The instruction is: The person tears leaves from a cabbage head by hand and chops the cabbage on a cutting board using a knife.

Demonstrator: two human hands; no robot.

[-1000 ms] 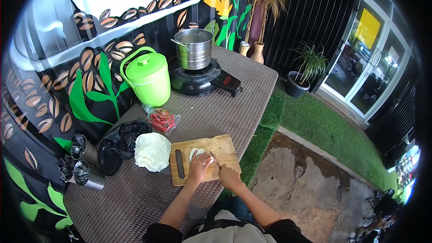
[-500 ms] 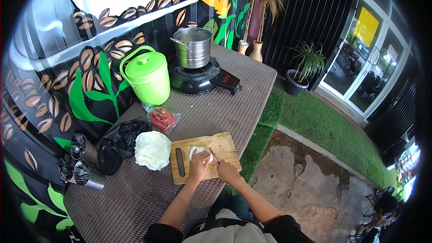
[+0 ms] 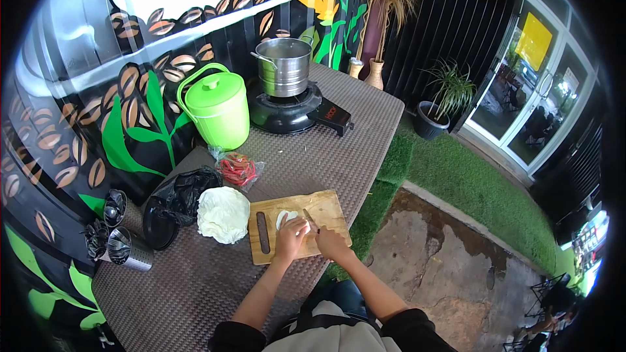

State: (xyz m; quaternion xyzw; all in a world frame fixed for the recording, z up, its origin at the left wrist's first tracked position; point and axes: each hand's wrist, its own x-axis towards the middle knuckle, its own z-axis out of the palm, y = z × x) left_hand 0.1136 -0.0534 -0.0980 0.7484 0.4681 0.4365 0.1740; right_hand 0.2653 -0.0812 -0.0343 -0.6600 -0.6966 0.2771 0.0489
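Woven-look table (image 3: 313, 163) with wooden board (image 3: 326, 206); left hand (image 3: 291, 238), fingers curled nearly closed, holds a pale vegetable piece (image 3: 283, 217) on the board; right hand (image 3: 332, 244) wraps tightly round a knife (image 3: 310, 220); the piece is probably light, crisp, slightly slippery, best pinned with fingertips tucked; a cabbage (image 3: 223, 215) beside the board looks heavier, best cupped underneath.

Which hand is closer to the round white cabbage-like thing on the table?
The left hand: it presses a white piece on the cutting board, just right of the cabbage-like thing. The right hand, holding a knife, is farther right.
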